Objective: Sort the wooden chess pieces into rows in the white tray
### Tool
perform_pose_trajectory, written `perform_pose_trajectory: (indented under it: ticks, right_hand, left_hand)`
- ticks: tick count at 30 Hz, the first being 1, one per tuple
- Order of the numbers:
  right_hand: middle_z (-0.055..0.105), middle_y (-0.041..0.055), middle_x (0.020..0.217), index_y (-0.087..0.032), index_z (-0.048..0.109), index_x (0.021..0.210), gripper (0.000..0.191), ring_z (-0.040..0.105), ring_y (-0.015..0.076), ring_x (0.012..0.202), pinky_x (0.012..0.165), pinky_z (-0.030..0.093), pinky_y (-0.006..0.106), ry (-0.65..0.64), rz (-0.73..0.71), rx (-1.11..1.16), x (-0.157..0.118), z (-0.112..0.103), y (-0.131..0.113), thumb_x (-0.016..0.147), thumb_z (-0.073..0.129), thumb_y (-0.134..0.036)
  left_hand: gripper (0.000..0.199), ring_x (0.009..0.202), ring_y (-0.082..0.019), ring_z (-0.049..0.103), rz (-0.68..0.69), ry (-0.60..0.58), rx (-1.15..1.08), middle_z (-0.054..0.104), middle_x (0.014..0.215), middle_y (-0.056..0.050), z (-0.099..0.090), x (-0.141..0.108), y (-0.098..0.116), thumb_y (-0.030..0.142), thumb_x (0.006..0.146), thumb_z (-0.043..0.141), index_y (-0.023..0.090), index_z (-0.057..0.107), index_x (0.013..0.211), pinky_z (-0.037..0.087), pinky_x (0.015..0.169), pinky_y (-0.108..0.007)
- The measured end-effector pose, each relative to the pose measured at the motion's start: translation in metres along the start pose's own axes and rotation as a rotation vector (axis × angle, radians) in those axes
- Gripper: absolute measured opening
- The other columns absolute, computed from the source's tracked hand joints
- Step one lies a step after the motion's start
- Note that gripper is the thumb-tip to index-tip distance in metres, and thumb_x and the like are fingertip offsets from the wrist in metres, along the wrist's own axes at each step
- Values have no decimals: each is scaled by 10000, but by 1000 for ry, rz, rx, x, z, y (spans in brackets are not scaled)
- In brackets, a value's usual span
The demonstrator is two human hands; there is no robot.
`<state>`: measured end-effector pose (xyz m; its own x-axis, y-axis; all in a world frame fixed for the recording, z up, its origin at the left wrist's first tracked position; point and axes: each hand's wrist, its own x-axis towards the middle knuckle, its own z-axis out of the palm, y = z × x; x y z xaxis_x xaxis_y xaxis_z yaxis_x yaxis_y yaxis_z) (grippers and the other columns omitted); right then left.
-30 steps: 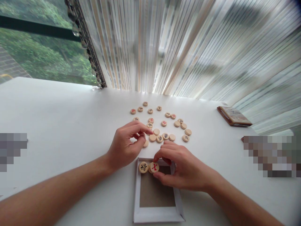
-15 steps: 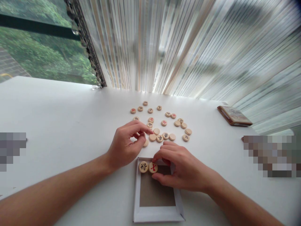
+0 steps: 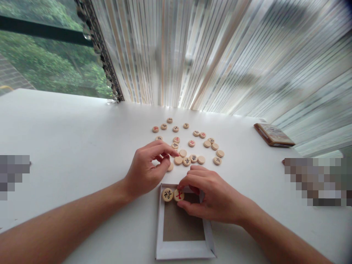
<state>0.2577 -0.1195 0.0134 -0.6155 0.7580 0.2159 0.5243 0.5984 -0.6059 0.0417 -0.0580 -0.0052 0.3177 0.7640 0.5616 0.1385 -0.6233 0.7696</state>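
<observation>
A white box tray [image 3: 183, 250] with a brown bottom lies in front of me. In its far left corner sits a round wooden piece with a black character [image 3: 167, 194]. Beside it is a piece with a red character [image 3: 179, 195], which my right hand [image 3: 205, 194] grips between thumb and index finger at its edges. My left hand [image 3: 148, 167] hovers beyond the tray's left corner, fingers curled but apart, with nothing seen in it. Near its fingertips lie a blank-faced piece [image 3: 170, 167] and another blank one [image 3: 178, 160].
More round pieces, some face down, are scattered over the white table [image 3: 82, 146] beyond my hands, such as a red-marked one [image 3: 191, 143]. A flat brown box [image 3: 274, 135] lies at the back right. A string curtain [image 3: 170, 55] hangs behind the table.
My right thumb and index finger have closed slightly on the red-marked piece. My left hand and the other pieces show no clear movement.
</observation>
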Motion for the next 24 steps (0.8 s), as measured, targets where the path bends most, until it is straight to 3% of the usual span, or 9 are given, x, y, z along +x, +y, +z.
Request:
perform_pose_trajectory:
  ticks: [24]
  right_hand:
    - [660, 9, 741, -175, 736, 949, 120, 573, 158, 695, 644, 440, 268, 39, -13, -5, 0, -1, -1, 846, 789, -201]
  left_hand:
    - [277, 845, -168, 728, -13, 4, 15, 761, 954, -65, 0, 0, -1, 16, 859, 587, 174, 797, 944, 593, 679, -256]
